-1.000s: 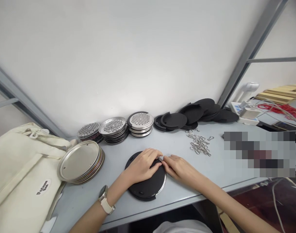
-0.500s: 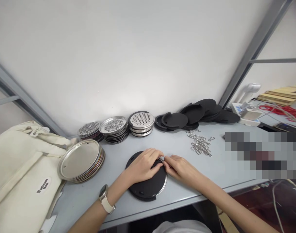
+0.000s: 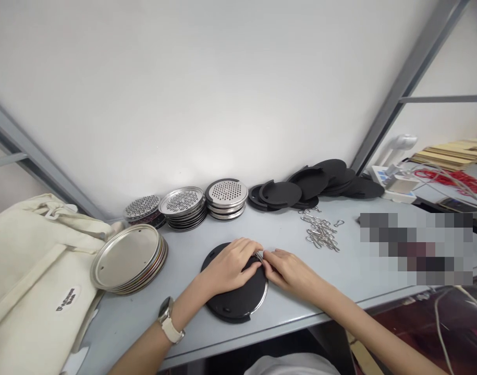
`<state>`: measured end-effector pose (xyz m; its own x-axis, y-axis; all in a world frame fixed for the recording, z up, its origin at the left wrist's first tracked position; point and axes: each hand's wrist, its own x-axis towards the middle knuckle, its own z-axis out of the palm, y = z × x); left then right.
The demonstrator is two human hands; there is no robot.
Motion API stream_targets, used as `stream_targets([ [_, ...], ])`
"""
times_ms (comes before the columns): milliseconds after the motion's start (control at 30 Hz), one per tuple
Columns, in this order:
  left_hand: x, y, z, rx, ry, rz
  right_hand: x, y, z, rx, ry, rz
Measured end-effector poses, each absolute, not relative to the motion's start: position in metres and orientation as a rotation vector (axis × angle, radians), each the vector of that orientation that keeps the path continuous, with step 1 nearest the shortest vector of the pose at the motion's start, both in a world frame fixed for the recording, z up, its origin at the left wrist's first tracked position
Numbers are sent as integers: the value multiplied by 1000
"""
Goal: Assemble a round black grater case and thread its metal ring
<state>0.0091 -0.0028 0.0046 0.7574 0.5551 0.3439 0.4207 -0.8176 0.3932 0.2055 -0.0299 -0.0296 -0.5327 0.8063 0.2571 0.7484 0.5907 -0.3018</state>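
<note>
The left hand (image 3: 231, 265) lies flat on a black round disc (image 3: 238, 299) near the front edge of the grey bench (image 3: 285, 234), its fingers curled over the disc's far rim. The right hand (image 3: 289, 271) meets it there, fingers pinched on a small metal clip (image 3: 258, 255) at the disc's edge; how tightly they grip cannot be told. A silver rim shows along the disc's right side. Behind lie a heap of metal clips (image 3: 321, 233), stacks of perforated metal lids (image 3: 226, 198), black discs (image 3: 312, 182) and plain metal plates (image 3: 126, 258). A cream cloth bag (image 3: 31, 281) sits at the left.
</note>
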Motion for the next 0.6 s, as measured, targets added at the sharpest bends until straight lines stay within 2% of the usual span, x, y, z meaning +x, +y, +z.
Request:
stream_targets([
  [600, 10, -3, 3, 2710, 813, 655, 206, -30, -33, -1283, -2457, 164],
])
